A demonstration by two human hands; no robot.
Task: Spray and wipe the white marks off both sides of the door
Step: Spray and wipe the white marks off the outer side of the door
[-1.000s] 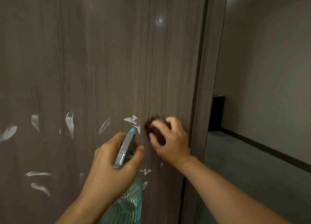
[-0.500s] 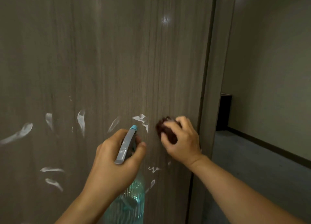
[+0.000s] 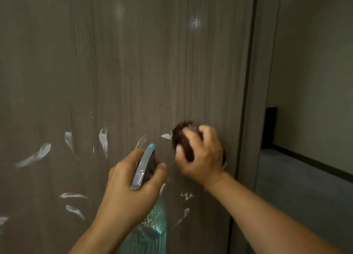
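A grey-brown wood-grain door (image 3: pixel 133 72) fills most of the view. Several white smear marks (image 3: pixel 104 142) run across its lower half. My left hand (image 3: pixel 129 187) grips a spray bottle (image 3: pixel 147 232) with a clear teal body and a grey trigger head, its nozzle pointing at the door. My right hand (image 3: pixel 200 156) holds a bunched dark maroon cloth (image 3: pixel 181 137) against the door, right beside a white mark (image 3: pixel 166 136) near the door's right edge.
The door's edge and frame (image 3: pixel 254 101) stand just right of my right hand. Beyond them lie a beige wall (image 3: pixel 315 72), a dark baseboard, grey carpet (image 3: pixel 305 187) and a dark opening (image 3: pixel 269 127).
My right hand with the cloth has slid left onto the white mark by the door's edge, covering part of it. The view has shifted left. The left hand holds the bottle in place.
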